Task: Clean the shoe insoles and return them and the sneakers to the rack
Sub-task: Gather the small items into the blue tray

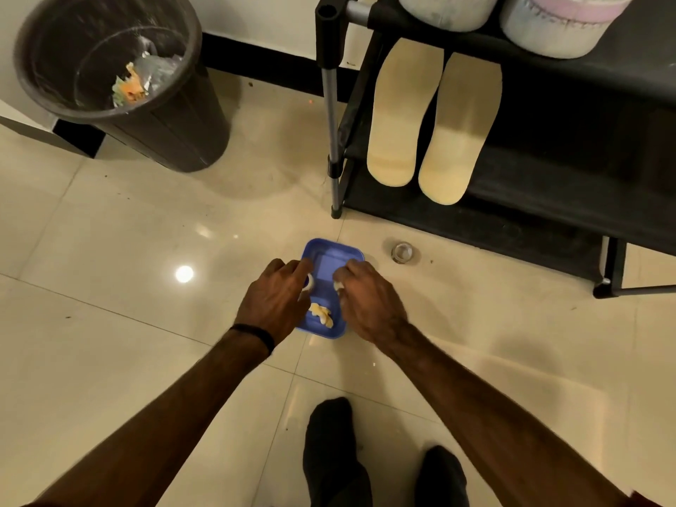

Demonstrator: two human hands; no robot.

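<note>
Far left, a dark waste bin (120, 78) stands on the tiled floor (109, 221) with scraps inside. Near the middle, a blue tray (331, 256) sits on the floor. The left hand (278, 301), a black band on its wrist, curls its fingers around a small white object (308, 281) at the tray's left edge. A yellowish scrap (322, 313) lies in the tray's near end. The right hand (369, 303) pinches something white (337, 285) over the tray's right side. Just right, a small clear cap (402, 251) rests on the floor. Far right, two pale insoles (431, 118) lean side by side on the black rack (548, 170), below the sneakers (504, 16) on its upper shelf.
</note>
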